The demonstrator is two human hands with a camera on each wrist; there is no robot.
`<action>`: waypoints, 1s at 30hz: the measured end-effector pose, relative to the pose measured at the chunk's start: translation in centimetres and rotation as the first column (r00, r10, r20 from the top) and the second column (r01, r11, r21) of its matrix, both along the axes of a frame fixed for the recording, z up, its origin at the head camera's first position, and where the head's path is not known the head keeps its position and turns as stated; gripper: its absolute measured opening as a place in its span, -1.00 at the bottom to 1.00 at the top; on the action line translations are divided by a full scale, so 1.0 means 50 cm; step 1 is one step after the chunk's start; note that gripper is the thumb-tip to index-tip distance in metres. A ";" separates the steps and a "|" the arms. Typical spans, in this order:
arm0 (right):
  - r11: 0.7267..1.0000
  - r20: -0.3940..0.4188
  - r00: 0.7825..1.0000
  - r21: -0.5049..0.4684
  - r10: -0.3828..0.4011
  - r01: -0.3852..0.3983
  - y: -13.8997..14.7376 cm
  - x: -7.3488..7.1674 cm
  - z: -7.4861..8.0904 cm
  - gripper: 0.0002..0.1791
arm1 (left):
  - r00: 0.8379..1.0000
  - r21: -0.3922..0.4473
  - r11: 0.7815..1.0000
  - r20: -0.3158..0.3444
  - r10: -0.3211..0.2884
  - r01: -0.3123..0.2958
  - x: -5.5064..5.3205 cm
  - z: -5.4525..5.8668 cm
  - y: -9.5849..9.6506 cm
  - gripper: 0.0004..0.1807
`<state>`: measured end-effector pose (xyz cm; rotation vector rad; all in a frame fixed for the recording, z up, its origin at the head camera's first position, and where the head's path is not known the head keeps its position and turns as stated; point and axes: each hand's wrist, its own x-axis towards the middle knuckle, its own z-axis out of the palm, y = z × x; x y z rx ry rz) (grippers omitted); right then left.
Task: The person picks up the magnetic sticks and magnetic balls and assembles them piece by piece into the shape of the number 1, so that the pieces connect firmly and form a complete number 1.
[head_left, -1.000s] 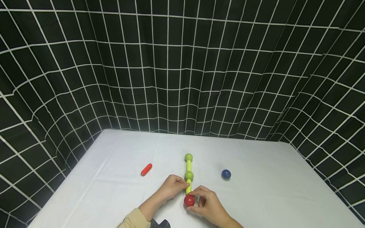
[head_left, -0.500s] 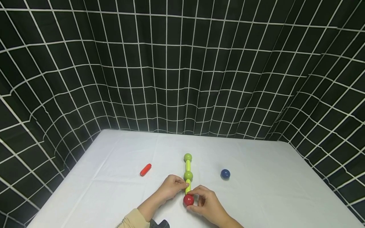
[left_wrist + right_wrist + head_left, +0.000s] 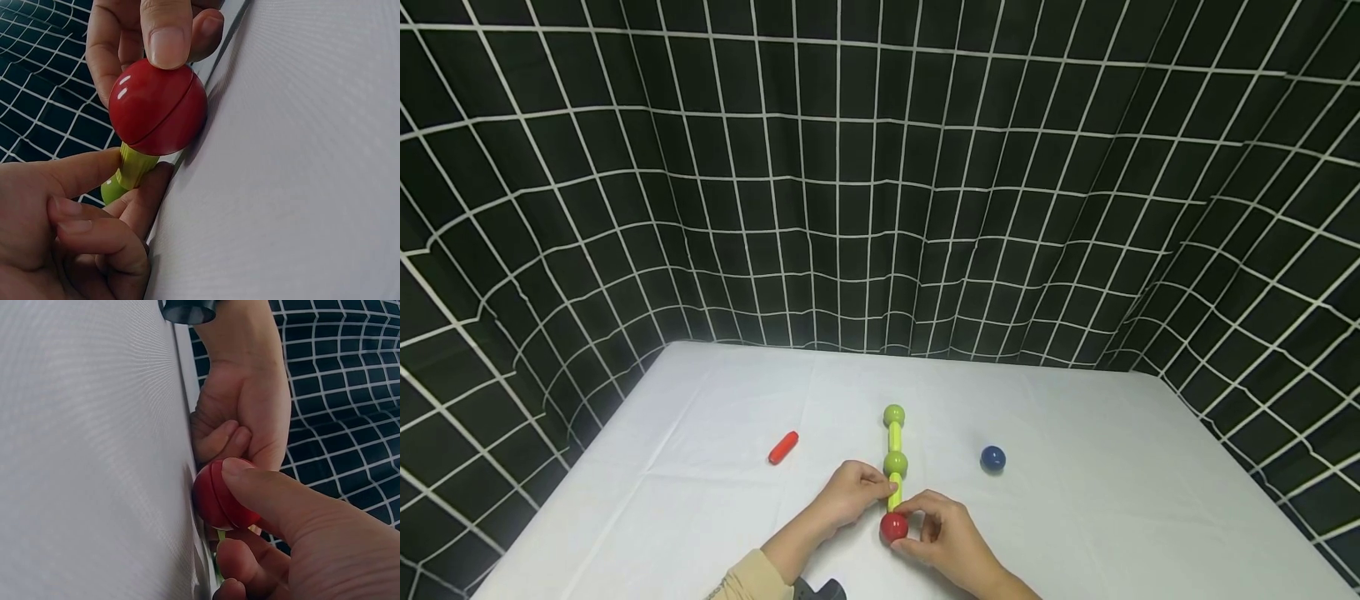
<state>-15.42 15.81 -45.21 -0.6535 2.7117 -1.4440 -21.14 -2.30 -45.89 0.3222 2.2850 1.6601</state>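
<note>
Some of the nearer yellow rod (image 3: 895, 502) is hidden (left hand (image 3: 852, 492) pinches it); right hand (image 3: 946, 533) grips the red ball (image 3: 892, 527).

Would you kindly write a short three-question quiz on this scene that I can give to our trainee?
1. Which ball does the right grip hold: a) blue, b) green or c) red?
2. True or false: in the head view, the red stick lies to the left of the blue ball.
3. Fill in the blank: the left grip pinches a yellow-green ____.

Key:
1. c, the red ball.
2. True.
3. Stick; it is the yellow-green stick nearer the person.
</note>
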 end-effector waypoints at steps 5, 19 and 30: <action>1.000 -0.002 1.000 -0.017 0.007 -0.007 0.002 0.001 0.000 -0.66 | 1.000 0.000 1.000 -0.001 -0.005 0.005 0.000 0.003 0.001 -0.75; 1.000 0.002 1.000 -0.017 0.007 -0.006 0.003 0.003 0.001 -0.66 | 1.000 0.006 1.000 -0.008 0.000 0.000 0.001 -0.001 0.000 -0.75; 1.000 0.000 1.000 0.014 -0.001 0.001 0.002 0.000 -0.001 -0.68 | 1.000 -0.004 1.000 -0.019 0.011 -0.011 -0.002 0.003 -0.011 -0.72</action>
